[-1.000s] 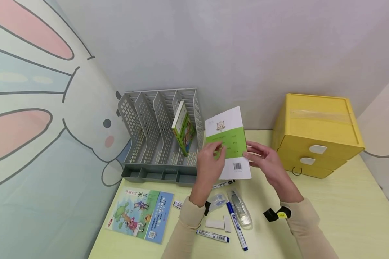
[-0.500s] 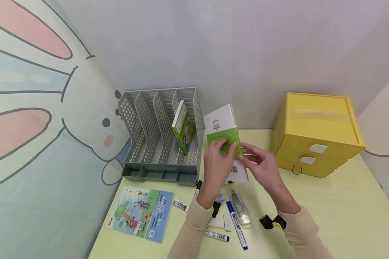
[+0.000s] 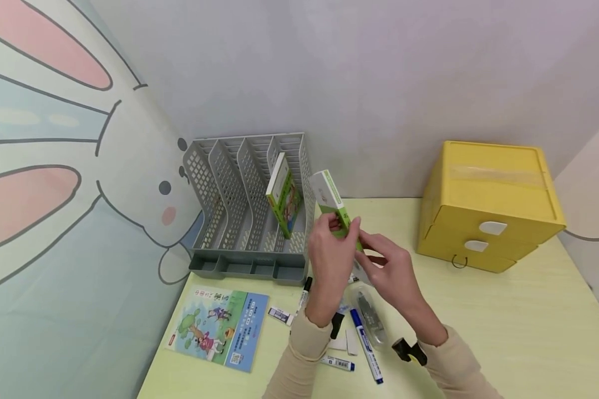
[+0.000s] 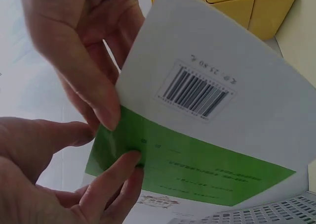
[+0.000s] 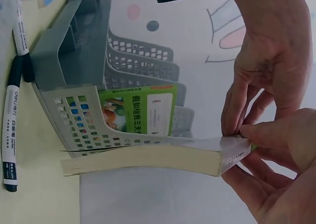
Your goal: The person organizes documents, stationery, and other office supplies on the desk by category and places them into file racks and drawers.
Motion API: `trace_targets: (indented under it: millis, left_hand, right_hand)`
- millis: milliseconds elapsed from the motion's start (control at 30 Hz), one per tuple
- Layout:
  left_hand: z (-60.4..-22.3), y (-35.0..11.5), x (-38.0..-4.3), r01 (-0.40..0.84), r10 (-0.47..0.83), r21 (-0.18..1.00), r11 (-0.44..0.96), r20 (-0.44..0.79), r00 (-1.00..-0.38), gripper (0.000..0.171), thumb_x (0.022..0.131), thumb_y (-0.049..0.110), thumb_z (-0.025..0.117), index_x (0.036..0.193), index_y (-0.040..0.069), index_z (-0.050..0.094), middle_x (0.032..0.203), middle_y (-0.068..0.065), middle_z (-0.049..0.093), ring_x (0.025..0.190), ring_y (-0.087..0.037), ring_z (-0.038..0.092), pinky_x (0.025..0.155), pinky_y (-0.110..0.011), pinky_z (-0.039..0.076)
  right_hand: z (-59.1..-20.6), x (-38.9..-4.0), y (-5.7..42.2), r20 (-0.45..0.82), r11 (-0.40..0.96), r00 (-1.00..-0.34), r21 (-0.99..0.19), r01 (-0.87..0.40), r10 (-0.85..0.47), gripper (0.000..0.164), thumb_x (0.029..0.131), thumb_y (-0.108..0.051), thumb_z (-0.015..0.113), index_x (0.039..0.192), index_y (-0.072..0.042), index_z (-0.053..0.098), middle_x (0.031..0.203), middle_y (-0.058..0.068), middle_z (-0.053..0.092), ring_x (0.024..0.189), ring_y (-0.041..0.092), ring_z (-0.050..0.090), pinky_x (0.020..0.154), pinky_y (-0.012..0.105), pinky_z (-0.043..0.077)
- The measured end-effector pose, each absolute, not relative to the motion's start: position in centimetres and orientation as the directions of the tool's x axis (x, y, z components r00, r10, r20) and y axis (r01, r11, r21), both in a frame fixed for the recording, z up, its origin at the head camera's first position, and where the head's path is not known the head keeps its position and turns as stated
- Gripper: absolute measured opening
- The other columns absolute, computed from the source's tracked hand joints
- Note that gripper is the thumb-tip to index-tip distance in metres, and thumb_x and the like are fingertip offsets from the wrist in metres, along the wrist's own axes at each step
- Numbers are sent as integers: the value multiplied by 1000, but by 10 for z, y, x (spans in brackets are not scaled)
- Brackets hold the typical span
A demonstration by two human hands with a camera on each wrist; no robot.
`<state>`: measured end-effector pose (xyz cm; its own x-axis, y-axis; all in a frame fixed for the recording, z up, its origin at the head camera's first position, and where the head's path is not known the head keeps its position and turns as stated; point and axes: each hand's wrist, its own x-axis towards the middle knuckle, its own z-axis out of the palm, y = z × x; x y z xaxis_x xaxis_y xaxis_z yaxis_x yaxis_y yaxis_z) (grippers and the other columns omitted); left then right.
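Observation:
A book with a white and green cover and a barcode stands raised, just right of the grey file rack. My left hand pinches it by the spine side, fingertips on the green band in the left wrist view. Lower along the same edge, my right hand grips it between thumb and fingers. The pale page edges face the rack's side in the right wrist view. Inside the rack's right-hand slot, another green book leans. Part of the held book is hidden behind both hands in the head view.
A blue-green picture book lies flat at the left. Below my hands are a blue marker, other markers, a clear package, small white blocks and a small labelled box. Yellow drawers stand at the right.
The held book has turned from showing its back cover to showing its spine in the head view. My right hand has moved left and down, the left hand slightly right.

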<state>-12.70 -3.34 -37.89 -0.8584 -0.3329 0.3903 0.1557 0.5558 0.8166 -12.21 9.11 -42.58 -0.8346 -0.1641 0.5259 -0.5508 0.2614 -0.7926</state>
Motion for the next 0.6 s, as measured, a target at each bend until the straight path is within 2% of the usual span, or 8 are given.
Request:
trace_targets:
  millis: [167, 367, 600]
  left_hand:
    - [-379, -37, -126, 187, -367, 832, 522, 417, -831, 23, 93, 22, 78, 104, 3, 70, 94, -8, 73, 85, -20, 73, 68, -32, 59]
    - [-383, -43, -120, 280, -379, 827, 487, 489, -786, 11, 93, 12, 75, 98, 2, 72, 89, -10, 74, 83, -22, 73, 67, -32, 60]
    - [-392, -51, -114, 374, -382, 813, 447, 551, -742, 9, 95, 7, 71, 100, -1, 72, 90, -14, 75, 85, -24, 74, 67, -26, 60]
  right_hand:
    - [-426, -119, 87, 606, 327, -775, -707, -628, -180, 54, 81, 12, 80, 132, -2, 69, 108, 6, 74, 97, 25, 73, 71, 37, 62]
    - [-428, -117, 84, 645, 323, -739, -669, -669, -195, 56, 79, 11, 82, 131, -5, 70, 108, 5, 74, 95, 22, 73, 72, 37, 62]
    - [-429, -112, 79, 623, 286, -754, -698, -657, -211, 56, 77, 7, 86, 129, -8, 73, 110, 5, 73, 96, 21, 73, 76, 30, 61]
